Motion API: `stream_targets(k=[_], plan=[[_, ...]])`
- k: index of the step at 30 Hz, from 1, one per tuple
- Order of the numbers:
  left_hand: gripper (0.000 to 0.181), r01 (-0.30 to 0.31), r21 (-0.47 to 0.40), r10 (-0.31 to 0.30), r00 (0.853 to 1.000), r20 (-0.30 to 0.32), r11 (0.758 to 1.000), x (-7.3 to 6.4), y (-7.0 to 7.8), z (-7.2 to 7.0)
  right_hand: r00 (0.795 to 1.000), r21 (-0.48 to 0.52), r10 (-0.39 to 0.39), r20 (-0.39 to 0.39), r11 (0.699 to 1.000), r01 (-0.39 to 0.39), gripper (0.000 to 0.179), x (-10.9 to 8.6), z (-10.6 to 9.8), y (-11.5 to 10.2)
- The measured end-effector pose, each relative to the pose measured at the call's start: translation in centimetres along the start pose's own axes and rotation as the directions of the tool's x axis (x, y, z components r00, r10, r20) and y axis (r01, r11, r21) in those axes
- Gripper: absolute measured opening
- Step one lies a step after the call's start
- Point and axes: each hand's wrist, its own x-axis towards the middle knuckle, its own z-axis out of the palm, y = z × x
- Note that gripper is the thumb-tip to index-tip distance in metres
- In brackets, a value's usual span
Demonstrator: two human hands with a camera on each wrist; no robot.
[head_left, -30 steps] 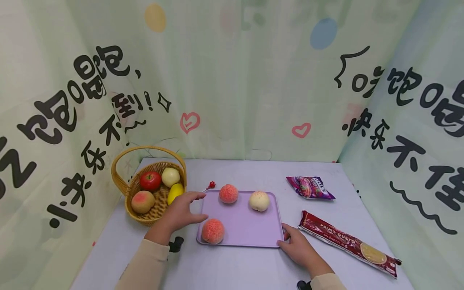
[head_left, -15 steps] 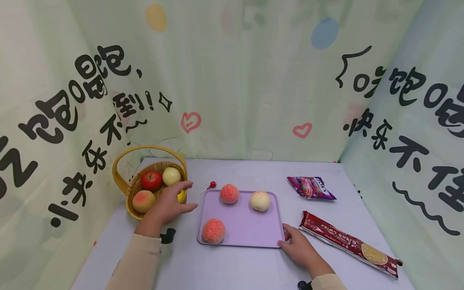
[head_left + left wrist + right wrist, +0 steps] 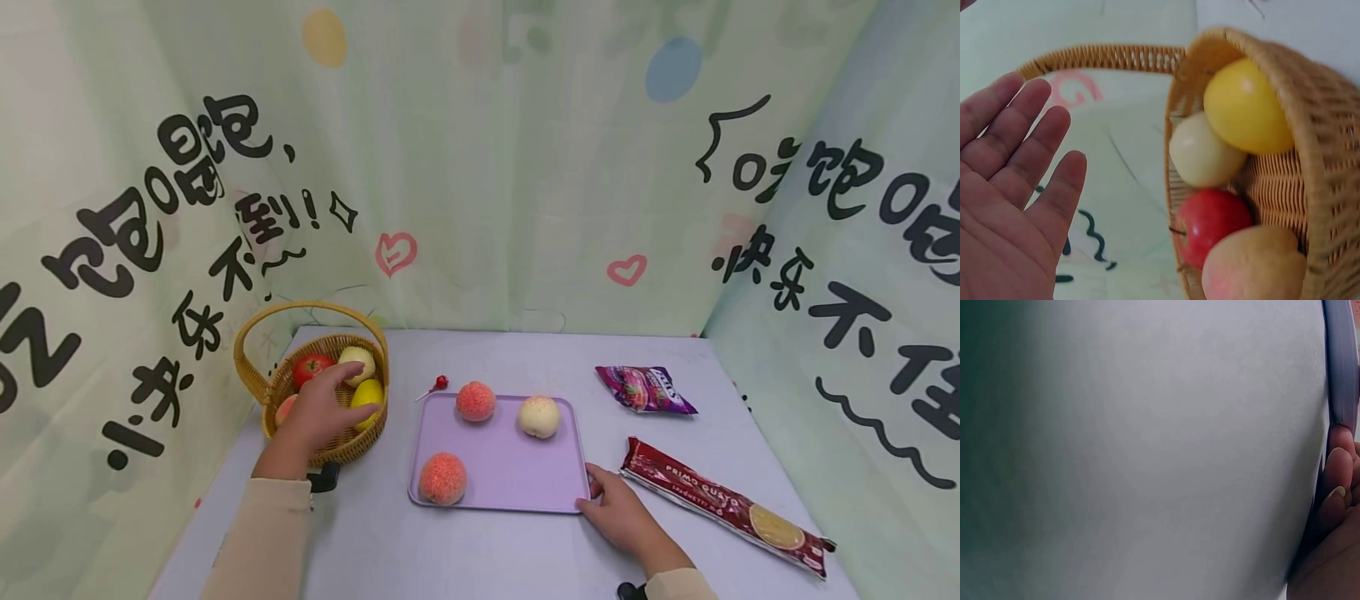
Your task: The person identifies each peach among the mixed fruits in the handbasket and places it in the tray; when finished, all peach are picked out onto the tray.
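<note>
My left hand (image 3: pixel 318 412) hovers over the wicker basket (image 3: pixel 348 452), fingers extended and palm bare in the left wrist view. Inside the basket lie a red apple (image 3: pixel 1213 226), a pale round fruit (image 3: pixel 1205 150), a yellow fruit (image 3: pixel 1249 106) and a peach (image 3: pixel 1257 265). The left hand covers part of the peach in the head view. At its near right corner, my right hand (image 3: pixel 618 512) grips the edge of a lilac tray (image 3: pixel 517 475). Two coral-pink round fruits (image 3: pixel 442 479) and a cream-coloured round fruit (image 3: pixel 538 417) rest on the tray.
A red lollipop (image 3: pixel 441 382) lies just behind the tray's far left corner. To the tray's right are a purple snack bag (image 3: pixel 647 389) and a long red spaghetti packet (image 3: pixel 723 504). Printed curtains surround the white table (image 3: pixel 435 558). The basket's handle arches above it.
My left hand has moved left from beside the tray to over the basket, uncovering the yellow fruit. The right hand stays at the tray's corner.
</note>
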Motion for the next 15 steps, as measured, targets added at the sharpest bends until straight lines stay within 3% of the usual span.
stream_targets(k=[11,15], plan=[[0.077,0.020,-0.005,-0.020,0.999,-0.049,1.000,0.2,-3.7,-1.8,1.000,-0.008,0.001,-0.003,1.000,-0.001,0.069,0.3,0.2,0.3],[0.081,0.066,0.001,-0.066,0.997,-0.045,0.998,0.0,-4.9,-2.2,1.000,-0.007,0.005,0.004,1.000,-0.005,0.069,0.2,0.1,0.2]])
